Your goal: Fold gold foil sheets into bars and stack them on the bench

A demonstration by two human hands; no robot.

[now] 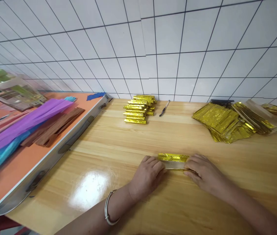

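A strip of gold foil paper lies low over the wooden table, its far side shiny gold and its near part showing a pale backing. My left hand grips the left end with curled fingers; a silver bangle is on that wrist. At the right end my right hand pinches the same paper between thumb and fingers. The fingertips hide both ends. Beyond my hands, a stack of folded gold paper strips stands near the wall. To the right lies a heap of loose gold foil sheets.
A pen lies beside the stack. On the left, an orange-topped table carries purple crepe paper, brown paper strips and a clear plastic container. A white tiled wall borders the wooden table at the back.
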